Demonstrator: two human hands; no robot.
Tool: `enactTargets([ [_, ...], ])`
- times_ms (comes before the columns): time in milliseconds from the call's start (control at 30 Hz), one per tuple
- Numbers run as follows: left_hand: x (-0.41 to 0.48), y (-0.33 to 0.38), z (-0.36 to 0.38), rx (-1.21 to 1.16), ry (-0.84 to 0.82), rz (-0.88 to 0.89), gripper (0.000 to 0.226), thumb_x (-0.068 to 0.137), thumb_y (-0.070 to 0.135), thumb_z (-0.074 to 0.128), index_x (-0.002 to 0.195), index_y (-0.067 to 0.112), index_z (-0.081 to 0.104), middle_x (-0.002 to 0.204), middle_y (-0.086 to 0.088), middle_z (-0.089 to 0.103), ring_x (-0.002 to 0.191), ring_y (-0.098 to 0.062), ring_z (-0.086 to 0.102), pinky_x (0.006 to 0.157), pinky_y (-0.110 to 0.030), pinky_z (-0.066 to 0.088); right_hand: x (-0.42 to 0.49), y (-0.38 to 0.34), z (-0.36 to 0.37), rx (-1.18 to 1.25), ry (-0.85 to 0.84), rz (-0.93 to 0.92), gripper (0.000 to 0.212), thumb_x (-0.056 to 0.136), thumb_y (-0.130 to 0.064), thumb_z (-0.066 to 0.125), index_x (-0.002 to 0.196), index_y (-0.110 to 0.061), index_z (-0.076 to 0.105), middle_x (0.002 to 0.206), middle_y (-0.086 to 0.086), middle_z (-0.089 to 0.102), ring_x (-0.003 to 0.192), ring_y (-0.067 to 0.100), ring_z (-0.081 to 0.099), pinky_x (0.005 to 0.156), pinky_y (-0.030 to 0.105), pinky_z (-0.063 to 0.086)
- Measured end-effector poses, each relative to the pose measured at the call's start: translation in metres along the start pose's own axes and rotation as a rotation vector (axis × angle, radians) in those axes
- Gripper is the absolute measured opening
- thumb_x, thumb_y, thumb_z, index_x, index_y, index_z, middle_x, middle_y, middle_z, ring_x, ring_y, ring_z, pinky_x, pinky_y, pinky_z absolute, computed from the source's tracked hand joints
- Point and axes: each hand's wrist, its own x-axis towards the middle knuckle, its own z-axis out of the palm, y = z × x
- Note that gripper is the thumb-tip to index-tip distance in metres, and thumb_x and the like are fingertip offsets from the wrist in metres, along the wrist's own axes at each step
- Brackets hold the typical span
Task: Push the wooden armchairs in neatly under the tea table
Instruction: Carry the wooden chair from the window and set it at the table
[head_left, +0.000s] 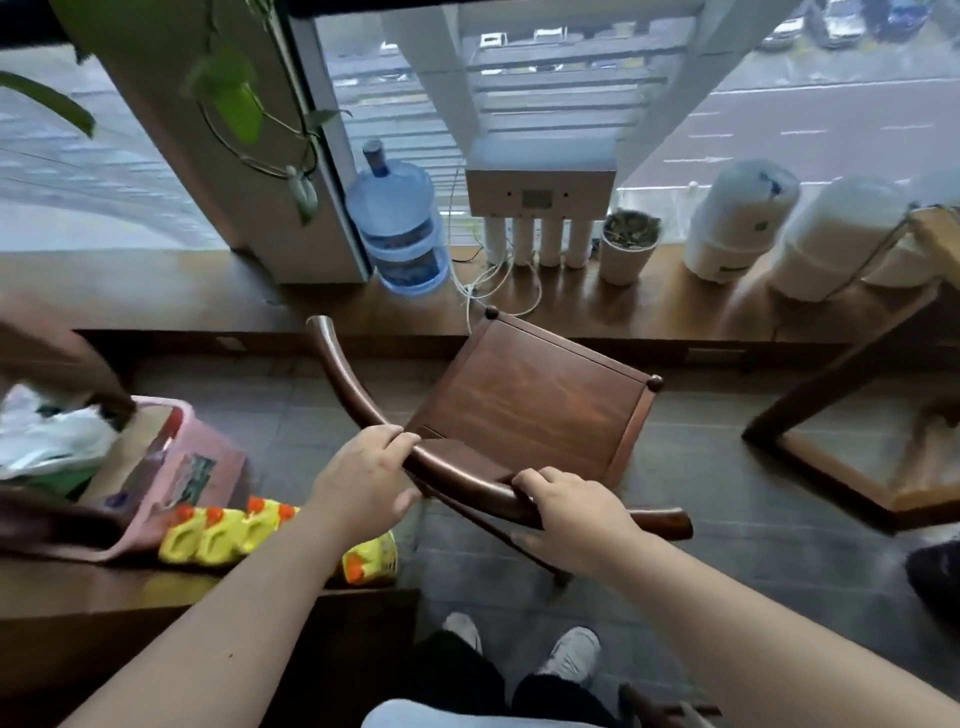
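Observation:
A dark wooden armchair (530, 395) stands on the tiled floor in the middle of the view, its square seat turned diagonally and its curved top rail toward me. My left hand (363, 478) grips that rail left of centre. My right hand (571, 514) grips the rail further right, fingers wrapped over it. The tea table (831, 384) shows only at the right edge as a dark wooden leg frame and a corner of its top. The chair's seat is apart from the table, to its left.
A low wooden ledge (649, 306) runs under the window with a blue water jug (400, 223), a water filter unit (540, 208), a potted plant (628, 244) and white tanks (737, 218). At left sit a pink box (197, 467) and yellow bottles (223, 530). My shoes (566, 649) are below.

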Motion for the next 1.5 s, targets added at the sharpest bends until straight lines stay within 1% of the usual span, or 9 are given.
enactTargets([
  [200,-0.011,-0.018,-0.002,0.255,-0.067,0.112,0.07,0.065,0.03,0.084,0.126,0.009,0.058,0.132,-0.018,0.055,0.125,-0.035,0.047,0.105,-0.054,0.037,0.003,0.007,0.012,-0.098,0.084,-0.016,0.035,0.085,-0.05,0.055,0.111,-0.027,0.05,0.103,-0.003,0.06,0.096,0.026,0.06,0.069,0.039,0.048],
  [367,-0.025,-0.032,0.01,0.239,-0.069,0.073,0.081,0.067,0.032,0.083,0.137,0.01,0.047,0.142,-0.018,0.047,0.132,-0.035,0.041,0.107,-0.053,0.035,0.005,0.007,0.019,-0.17,0.177,-0.062,0.034,0.071,-0.047,0.067,0.098,-0.027,0.058,0.078,-0.007,0.062,0.067,0.025,0.064,0.047,0.034,0.044],
  [567,-0.029,-0.039,0.021,0.203,-0.065,0.1,0.083,0.073,0.029,0.078,0.144,0.012,0.037,0.15,-0.018,0.036,0.139,-0.032,0.03,0.112,-0.048,0.027,0.001,0.006,0.019,-0.156,0.171,-0.029,0.035,0.077,-0.05,0.06,0.107,-0.032,0.055,0.085,-0.008,0.065,0.076,0.023,0.066,0.055,0.035,0.046],
  [733,-0.018,-0.044,0.019,0.166,-0.039,0.126,0.081,0.07,0.022,0.081,0.14,0.008,0.042,0.145,-0.021,0.041,0.133,-0.037,0.036,0.109,-0.053,0.033,0.002,0.006,0.018,-0.171,0.122,-0.007,0.035,0.078,-0.053,0.056,0.106,-0.032,0.052,0.088,-0.008,0.065,0.079,0.022,0.065,0.057,0.033,0.045],
  [900,-0.008,-0.047,0.016,0.182,0.012,0.144,0.08,0.066,0.02,0.084,0.135,0.007,0.048,0.139,-0.022,0.047,0.127,-0.037,0.041,0.107,-0.054,0.034,0.01,-0.004,0.002,-0.124,-0.058,0.139,0.026,0.077,-0.052,0.054,0.088,-0.031,0.044,0.08,-0.007,0.059,0.079,0.024,0.062,0.06,0.032,0.043],
  [1133,0.031,-0.049,0.018,0.32,-0.084,0.032,0.061,0.083,0.023,0.067,0.139,0.021,0.043,0.146,-0.01,0.042,0.141,-0.03,0.022,0.113,-0.054,0.014,0.019,-0.011,-0.009,-0.122,-0.174,0.22,0.023,0.073,-0.048,0.059,0.083,-0.03,0.05,0.076,-0.006,0.055,0.072,0.025,0.052,0.064,0.03,0.041],
  [1300,0.054,-0.029,0.011,0.428,-0.209,0.154,0.021,0.084,0.022,0.061,0.104,0.028,0.057,0.107,0.005,0.061,0.115,-0.022,0.05,0.112,-0.053,0.018,0.0,0.002,-0.009,-0.147,-0.179,0.231,0.021,0.072,-0.049,0.059,0.084,-0.031,0.055,0.077,-0.007,0.058,0.081,0.026,0.063,0.066,0.032,0.045],
  [1400,0.049,-0.019,0.019,0.439,-0.214,0.246,0.016,0.078,0.025,0.064,0.093,0.027,0.058,0.095,0.006,0.064,0.096,-0.023,0.057,0.095,-0.042,0.034,-0.016,0.015,-0.012,-0.177,-0.183,0.233,0.022,0.072,-0.05,0.059,0.086,-0.032,0.058,0.076,-0.008,0.058,0.08,0.024,0.064,0.065,0.032,0.044],
  [1500,0.048,-0.002,0.027,0.411,-0.223,0.271,0.02,0.073,0.022,0.069,0.087,0.027,0.057,0.088,0.006,0.063,0.089,-0.024,0.057,0.088,-0.043,0.035,-0.031,0.029,-0.016,-0.192,-0.188,0.253,0.024,0.074,-0.052,0.059,0.087,-0.032,0.059,0.081,-0.007,0.065,0.083,0.024,0.065,0.064,0.032,0.04],
])
